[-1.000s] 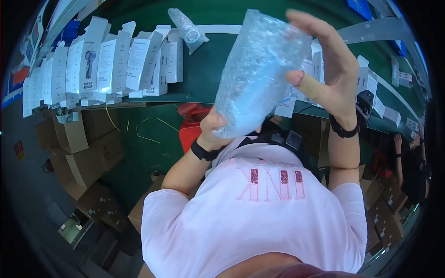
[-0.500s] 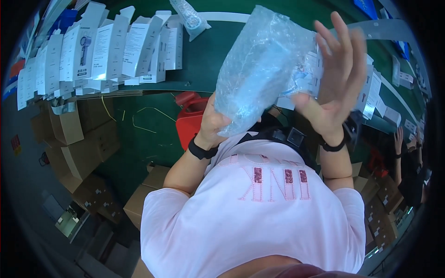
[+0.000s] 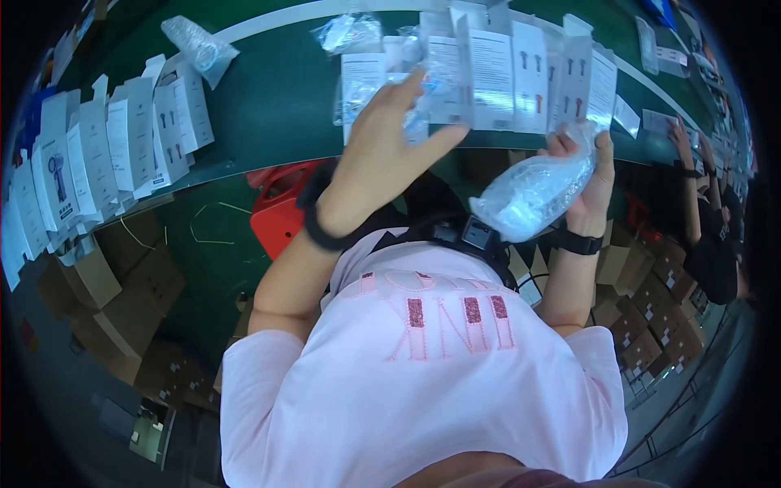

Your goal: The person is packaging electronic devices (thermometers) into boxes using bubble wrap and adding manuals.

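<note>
My right hand (image 3: 595,183) grips a bubble-wrap package (image 3: 533,191) by its upper end, in front of my body and just off the table's near edge. What the wrap holds cannot be made out. My left hand (image 3: 382,159) is open, thumb and fingers spread, with nothing in it. Its fingertips are over clear plastic bags (image 3: 411,93) lying among white cartons. Just beyond my right hand stands a row of white printed cartons (image 3: 488,77), some with their top flaps up.
A second row of white cartons (image 3: 114,138) lines the left of the green table (image 3: 277,106). Another bubble-wrap package (image 3: 199,49) lies behind it. Under the edge are a red stool (image 3: 281,215) and brown cardboard boxes (image 3: 134,285). Another person (image 3: 712,252) works at the far right.
The bubble-wrap package has passed from my left hand to my right and moved rightward. My left hand now reaches over the table, open. The view has shifted right, showing more cartons.
</note>
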Demonstrator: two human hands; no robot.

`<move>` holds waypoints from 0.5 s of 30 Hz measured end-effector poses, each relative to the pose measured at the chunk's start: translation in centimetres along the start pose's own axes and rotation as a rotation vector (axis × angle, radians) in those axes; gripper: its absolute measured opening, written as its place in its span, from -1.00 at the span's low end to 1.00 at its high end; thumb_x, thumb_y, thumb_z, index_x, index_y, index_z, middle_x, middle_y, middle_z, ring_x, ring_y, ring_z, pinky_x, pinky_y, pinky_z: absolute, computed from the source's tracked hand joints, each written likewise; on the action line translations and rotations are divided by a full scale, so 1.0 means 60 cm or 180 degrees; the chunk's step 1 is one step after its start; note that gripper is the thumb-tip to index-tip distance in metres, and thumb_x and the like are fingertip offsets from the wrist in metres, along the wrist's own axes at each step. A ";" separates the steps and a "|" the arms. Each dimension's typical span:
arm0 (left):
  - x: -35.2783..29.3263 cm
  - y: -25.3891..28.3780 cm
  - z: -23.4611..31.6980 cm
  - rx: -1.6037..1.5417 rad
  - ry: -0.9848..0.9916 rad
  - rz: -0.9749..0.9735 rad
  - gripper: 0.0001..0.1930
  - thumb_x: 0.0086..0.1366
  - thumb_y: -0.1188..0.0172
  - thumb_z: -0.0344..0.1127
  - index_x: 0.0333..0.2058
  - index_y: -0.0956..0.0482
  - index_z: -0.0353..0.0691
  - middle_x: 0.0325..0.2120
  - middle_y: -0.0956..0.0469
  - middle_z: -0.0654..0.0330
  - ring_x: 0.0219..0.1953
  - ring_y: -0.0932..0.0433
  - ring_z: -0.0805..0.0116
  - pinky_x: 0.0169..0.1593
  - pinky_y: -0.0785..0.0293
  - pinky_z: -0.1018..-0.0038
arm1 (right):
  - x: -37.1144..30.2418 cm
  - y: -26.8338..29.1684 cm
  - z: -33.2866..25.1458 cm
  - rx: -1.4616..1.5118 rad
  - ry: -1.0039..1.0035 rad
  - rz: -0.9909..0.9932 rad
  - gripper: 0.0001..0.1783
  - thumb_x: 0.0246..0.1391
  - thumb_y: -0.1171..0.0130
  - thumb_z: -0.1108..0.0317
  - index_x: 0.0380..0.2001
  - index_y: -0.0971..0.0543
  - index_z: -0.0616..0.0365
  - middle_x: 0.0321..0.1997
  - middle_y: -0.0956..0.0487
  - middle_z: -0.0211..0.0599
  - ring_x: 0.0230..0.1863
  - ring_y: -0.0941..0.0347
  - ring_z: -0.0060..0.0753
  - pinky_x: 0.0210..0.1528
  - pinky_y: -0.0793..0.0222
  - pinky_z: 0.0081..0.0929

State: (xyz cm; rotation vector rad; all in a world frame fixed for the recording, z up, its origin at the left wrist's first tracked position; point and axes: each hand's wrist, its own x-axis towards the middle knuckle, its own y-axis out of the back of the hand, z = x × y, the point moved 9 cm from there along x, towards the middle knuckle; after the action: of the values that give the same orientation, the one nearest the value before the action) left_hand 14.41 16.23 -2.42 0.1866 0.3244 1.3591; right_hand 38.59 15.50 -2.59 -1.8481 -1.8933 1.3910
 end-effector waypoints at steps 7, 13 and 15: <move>0.209 -0.177 -0.086 0.1347 0.0759 0.0293 -0.08 0.07 -0.29 0.18 0.09 -0.30 -0.62 -0.08 -0.46 -0.30 -0.04 -0.46 -0.18 0.06 -0.42 0.23 | -0.049 0.090 -0.070 -0.2221 -0.0076 0.0386 -0.61 -0.11 -0.32 0.30 -0.18 -0.50 0.19 -0.40 -0.58 -0.27 -0.41 -0.53 -0.42 -0.28 -0.46 -0.49; 0.212 -0.196 -0.133 0.0067 0.0658 0.0268 -0.25 0.12 -0.28 0.08 0.12 -0.37 -0.39 -0.02 -0.43 -0.27 -0.05 -0.49 -0.11 0.05 -0.43 0.24 | -0.036 0.101 -0.067 -0.1963 -0.0342 0.0225 -0.41 -0.15 -0.35 0.30 0.02 -0.51 0.20 -0.30 -0.59 -0.27 -0.31 -0.52 -0.49 -0.23 -0.42 -0.56; 0.192 -0.191 -0.119 -0.0270 0.0488 0.0505 -0.29 0.13 -0.28 0.06 0.12 -0.38 -0.34 -0.01 -0.42 -0.27 -0.05 -0.50 -0.10 0.05 -0.43 0.24 | -0.028 0.098 -0.077 -0.2103 -0.0301 0.0107 -0.40 -0.14 -0.33 0.29 0.05 -0.51 0.20 -0.25 -0.58 -0.28 -0.25 -0.50 -0.50 -0.18 -0.39 -0.56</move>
State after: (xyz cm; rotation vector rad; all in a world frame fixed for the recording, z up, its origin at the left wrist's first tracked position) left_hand 24.67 24.71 -14.18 0.0379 0.3858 1.5453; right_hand 46.22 15.21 -3.19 -2.0984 -2.6070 0.9278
